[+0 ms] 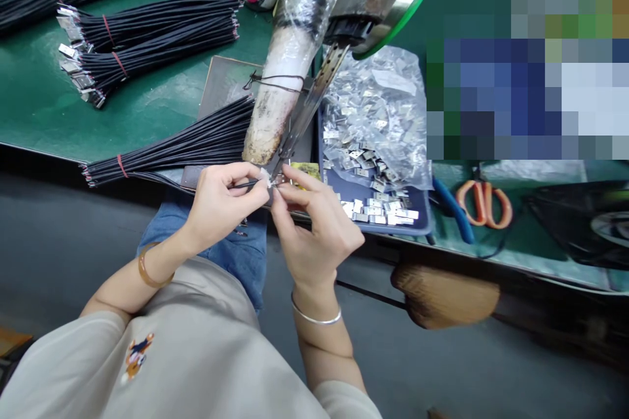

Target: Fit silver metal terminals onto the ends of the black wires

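My left hand (216, 200) pinches a thin black cable (246, 184) near its tip, thumb against forefinger. Facing it, my right hand (317, 222) is closed at the fingertips around a small metal connector, mostly hidden by the fingers. The two hands almost touch, just below the lower end of a thick tube (289, 52) wrapped in clear film and a slotted metal arm (314, 98). Behind my left hand lies a fanned bundle of black cables (196, 134), tied with a red band. Right of my hands, a blue tray (425, 219) holds loose metal connectors (376, 209).
Tied cable bundles (162, 29) with metal ends lie at the back left of the green table (162, 98). A bag of metal parts (388, 98) rests in the tray. Orange-handled scissors (484, 203) and a blue-handled tool (455, 213) lie right. A wooden stool (447, 294) stands below.
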Motion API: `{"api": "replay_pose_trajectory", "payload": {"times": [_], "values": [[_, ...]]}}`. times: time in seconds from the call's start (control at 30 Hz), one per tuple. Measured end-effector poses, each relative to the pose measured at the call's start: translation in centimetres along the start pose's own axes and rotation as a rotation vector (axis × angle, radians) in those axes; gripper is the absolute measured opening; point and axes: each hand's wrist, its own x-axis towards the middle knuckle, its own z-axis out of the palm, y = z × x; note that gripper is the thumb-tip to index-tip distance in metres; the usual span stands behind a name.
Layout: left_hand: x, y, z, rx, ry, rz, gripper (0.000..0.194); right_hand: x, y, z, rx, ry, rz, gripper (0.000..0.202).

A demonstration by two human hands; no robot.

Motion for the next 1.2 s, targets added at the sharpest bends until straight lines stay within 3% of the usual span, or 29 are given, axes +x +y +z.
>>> {"api": "replay_pose_trajectory", "payload": {"times": [0.2,0.5,0.73,0.83,0.93,1.0,1.1,1.2], "values": [[0.1,-0.5,-0.3,0.027,-0.06,-0.02,0.012,0.0,-0.1,-0.3,0.005,-0.014,-0.004,0.016],[0.2,-0.9,-0.2,0.057,-0.056,-0.032,0.014,0.0,0.2,-0.1,0.024,-0.017,-0.012,0.017],[-0.2,-0.3,-1.7,0.052,-0.331,-0.013,0.017,-0.6,1.3,-0.6,0.067,-0.068,-0.149,0.012],[-1.0,0.2,-2.2,0.189,-0.343,0.169,0.011,-0.8,1.2,-1.1,0.233,-0.048,0.043,0.008],[-1.5,0.3,-2.7,0.242,-0.406,0.303,0.015,-0.7,0.7,-1.5,0.422,-0.195,0.311,0.009],[-1.5,-0.1,-3.0,0.183,-0.473,0.199,0.018,-0.7,0.4,-1.6,0.418,-0.221,0.328,0.009],[-1.2,-0.9,-3.4,0.016,-0.483,0.0,0.021,-0.9,0.0,-1.6,0.214,-0.023,0.194,0.007],[-0.8,-1.4,-3.5,-0.113,-0.472,-0.027,0.02,-1.0,-0.3,-1.5,0.06,-0.011,0.001,0.011]]}}
